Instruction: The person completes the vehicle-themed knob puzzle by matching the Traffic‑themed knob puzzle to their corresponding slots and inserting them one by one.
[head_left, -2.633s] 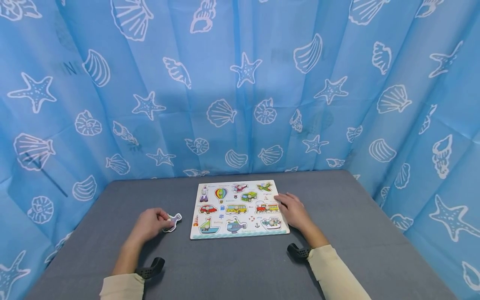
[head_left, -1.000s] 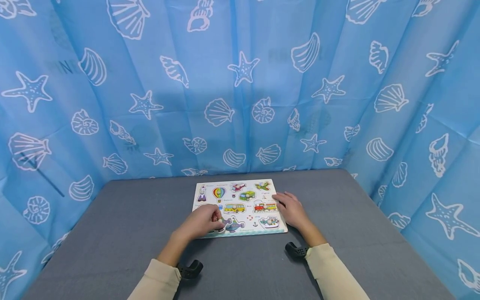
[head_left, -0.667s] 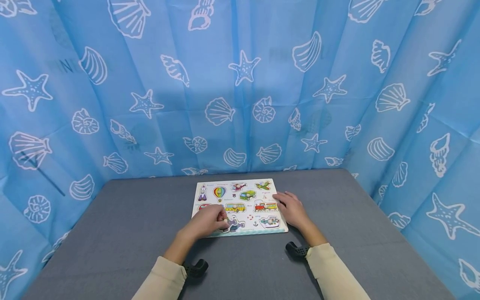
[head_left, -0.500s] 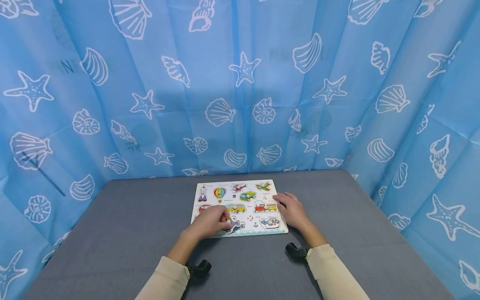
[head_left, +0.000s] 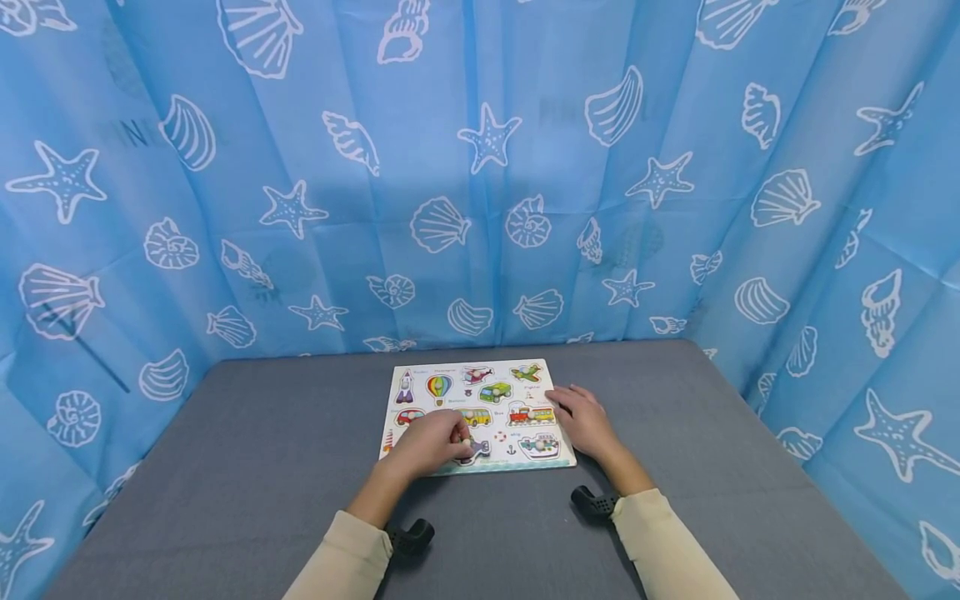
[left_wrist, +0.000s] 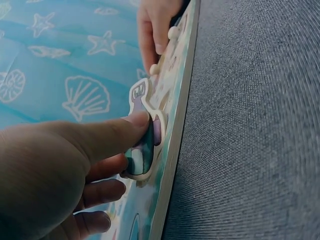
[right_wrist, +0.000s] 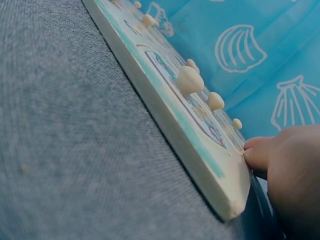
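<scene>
My left hand pinches a purple-and-teal submarine puzzle piece between thumb and fingers. The piece sits tilted, low over the lower middle of the white peg puzzle board, at the submarine picture. The left wrist view shows the tail of the piece pointing away from the hand and the other fingers loosely bent beneath. My right hand rests at the right edge of the board, its fingertips touching the edge. Part of the board's lower left is hidden behind the left hand.
Knobbed vehicle pieces fill the board around the left hand, among them a yellow bus, a red train and a ship. A grey cloth-covered table lies beneath. A blue shell-patterned curtain hangs behind.
My left hand has carried the submarine piece from the table left of the board onto the board, then slid slightly right to the submarine spot. The right hand stays at the edge.
</scene>
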